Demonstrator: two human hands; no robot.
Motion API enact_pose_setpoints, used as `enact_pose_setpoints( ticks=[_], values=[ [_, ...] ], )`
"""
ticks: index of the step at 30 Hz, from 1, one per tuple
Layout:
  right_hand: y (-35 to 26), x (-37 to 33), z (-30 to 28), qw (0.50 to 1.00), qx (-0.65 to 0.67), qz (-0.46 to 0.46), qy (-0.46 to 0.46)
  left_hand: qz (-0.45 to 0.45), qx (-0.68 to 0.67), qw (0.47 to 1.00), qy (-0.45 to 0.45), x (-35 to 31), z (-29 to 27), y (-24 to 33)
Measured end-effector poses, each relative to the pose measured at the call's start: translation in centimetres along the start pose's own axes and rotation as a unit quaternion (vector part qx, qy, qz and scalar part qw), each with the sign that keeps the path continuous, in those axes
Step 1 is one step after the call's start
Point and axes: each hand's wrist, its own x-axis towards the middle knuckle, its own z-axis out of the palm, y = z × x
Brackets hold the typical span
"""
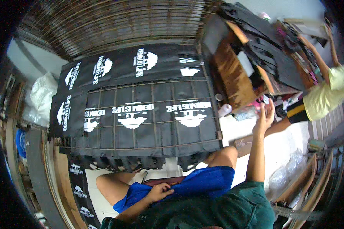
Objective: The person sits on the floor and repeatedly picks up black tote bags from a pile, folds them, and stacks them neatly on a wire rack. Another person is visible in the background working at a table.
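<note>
- Black cloth with white prints lies spread in front of the person's knees, thin brown bars across it. If a bar gets knocked or pulled, the cloth could bunch up or shift out of line.
- Dark strips hang below its near edge, close to the legs; a knee coming up could catch them and drag the cloth.
- The left hand rests on the lap with fingers curled; whether it grips anything, I cannot tell. No hand steadies the cloth, so a bump could move it freely.
- The right hand is raised, well off the cloth, fingers apart and half bent, with nothing clear in it. Swung back carelessly, it could tip the pale bottle near the cloth's right edge; any leak might stain the fabric.
- A co-worker in a yellow shirt reaches toward the black stack, which leans unevenly and could slide if tugged.
</note>
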Motion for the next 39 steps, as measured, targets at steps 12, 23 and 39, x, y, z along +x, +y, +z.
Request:
enact_pose_setpoints(
  ticks=[12, 23, 39],
  values=[
    [0.5, 22.7, -10.8, 0.874, 0.443, 0.151, 0.128, -0.016, -0.1, 0.99, 0.097, -0.5, 1.0, 1.8],
    [9.6, 34.9, -2.1, 0.883, 0.334, 0.331, -0.003, -0.02, 0.0, 0.988, 0.151, -1.1, 1.2, 4.2],
    [-24.3, 13.0, 5.6, 0.948, 0.179, -0.02, -0.264, 0.182, -0.586, 0.651, -0.447, 5.7, 0.2, 25.0]
  ],
)
